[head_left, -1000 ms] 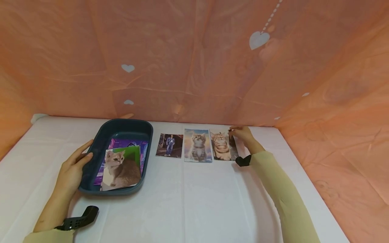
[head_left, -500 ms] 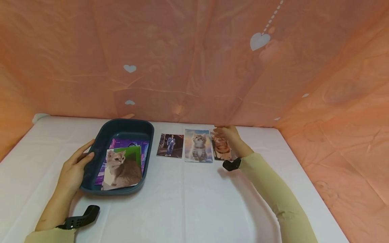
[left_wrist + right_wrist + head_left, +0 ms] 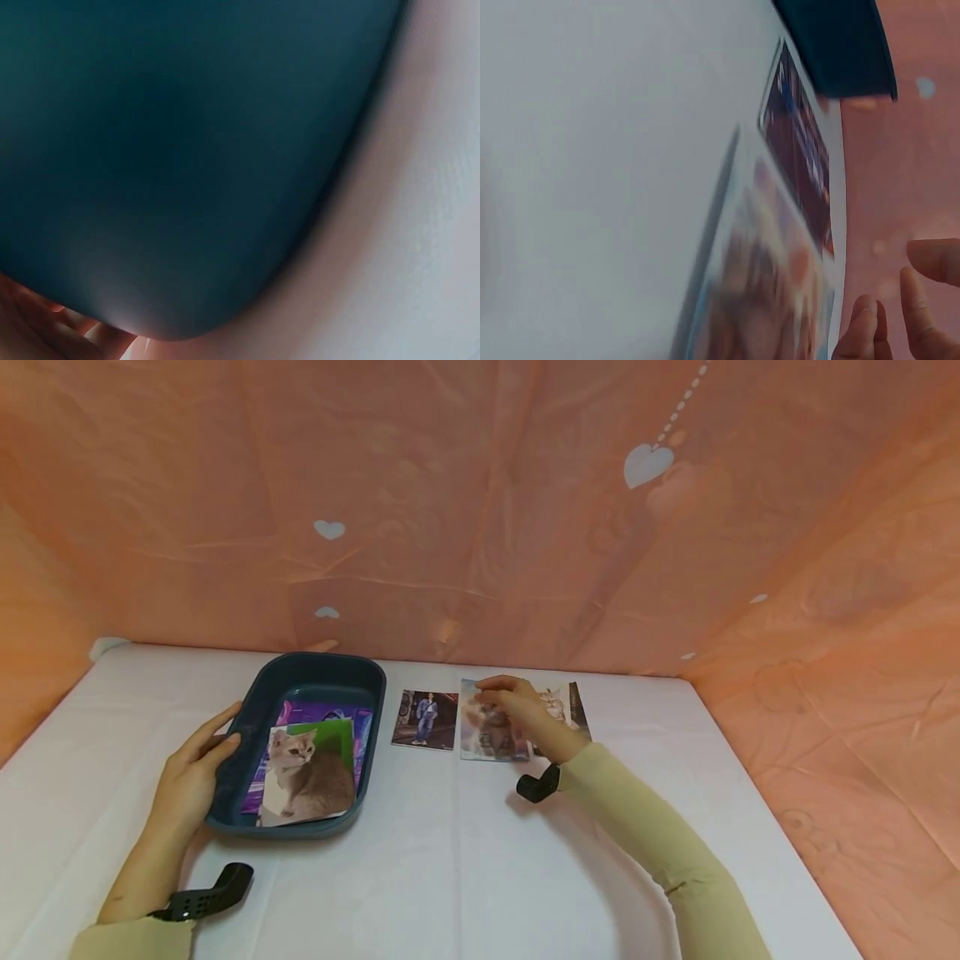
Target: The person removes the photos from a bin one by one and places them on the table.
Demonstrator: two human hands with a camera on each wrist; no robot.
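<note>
The right hand (image 3: pixel 517 710) hovers with loosely curled fingers over the glossy kitten photo card (image 3: pixel 487 739) (thin, light, probably slippery), best lifted by an edge. The left hand (image 3: pixel 191 772) rests spread against the dark teal plastic tray (image 3: pixel 300 672) on the white surface (image 3: pixel 450 860).

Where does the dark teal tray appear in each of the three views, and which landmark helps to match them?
Head view: the teal tray lies left of centre on the white tabletop; the left hand rests on its left rim.
Left wrist view: its outer wall fills most of the frame, very close.
Right wrist view: one corner shows at the top, beyond the photos.
Shared landmark: the white tabletop.
</note>
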